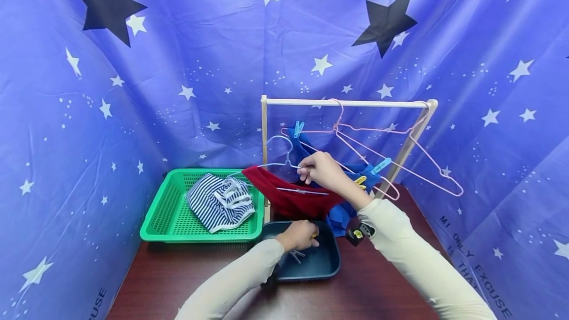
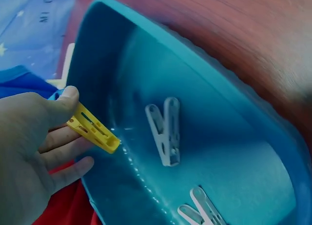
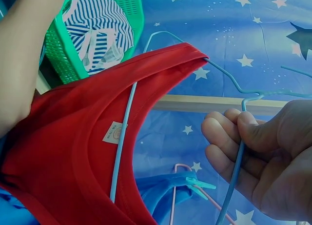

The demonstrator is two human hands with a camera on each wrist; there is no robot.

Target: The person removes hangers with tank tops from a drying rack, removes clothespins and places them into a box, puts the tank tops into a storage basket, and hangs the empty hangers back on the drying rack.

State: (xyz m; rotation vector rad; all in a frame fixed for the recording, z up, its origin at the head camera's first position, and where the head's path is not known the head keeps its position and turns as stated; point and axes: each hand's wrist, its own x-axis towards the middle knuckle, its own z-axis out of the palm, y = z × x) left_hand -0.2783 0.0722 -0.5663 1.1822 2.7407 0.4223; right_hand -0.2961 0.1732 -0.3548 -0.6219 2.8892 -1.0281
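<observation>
My right hand (image 1: 323, 169) grips a light blue wire hanger (image 3: 236, 173) near the base of its hook. A red garment (image 3: 63, 130) with a white label hangs on that hanger by one side. Over the dark teal tub (image 1: 306, 277), my left hand (image 1: 299, 235) pinches a yellow clothespin (image 2: 95, 130) between thumb and fingers. Inside the tub lie a grey clothespin (image 2: 165, 132) and a paler clothespin (image 2: 202, 210).
A green basket (image 1: 151, 228) at the left holds a striped garment (image 1: 218, 204). Behind the red garment stands a wooden rack (image 1: 306, 101) with pink hangers (image 1: 437, 167). Blue clothing (image 1: 340, 219) is fixed there by light blue clothespins (image 1: 381, 166) and a yellow one.
</observation>
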